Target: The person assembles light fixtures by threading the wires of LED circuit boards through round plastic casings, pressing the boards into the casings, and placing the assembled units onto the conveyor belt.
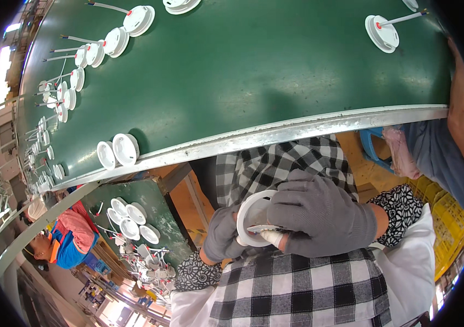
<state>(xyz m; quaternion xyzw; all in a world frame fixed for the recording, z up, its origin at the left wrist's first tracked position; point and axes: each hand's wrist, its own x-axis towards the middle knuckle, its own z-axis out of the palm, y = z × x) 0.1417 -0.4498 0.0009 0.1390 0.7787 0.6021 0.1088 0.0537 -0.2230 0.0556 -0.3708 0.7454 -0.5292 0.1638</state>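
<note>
Over my lap, a white round lamp-like housing (246, 211) is tilted with its hollow side showing. My left hand (222, 235), in a grey glove, grips its left rim. Across the right side lies my right hand (324, 218), also gloved, its fingers curled over the rim and its thumb inside the hollow. The thumb tip is bare or wrapped in something pale. Beside it, a small metallic-looking part (262, 228) shows inside the housing; the fingers hide most of it.
Beyond a metal edge (297, 131) runs a green belt (243, 71) carrying several white round fixtures with cables (116, 42). Two white housings (125, 150) stand near that edge. More housings (129, 229) lie on a side table at left. A person (74, 234) and a yellow crate (439, 223) flank me.
</note>
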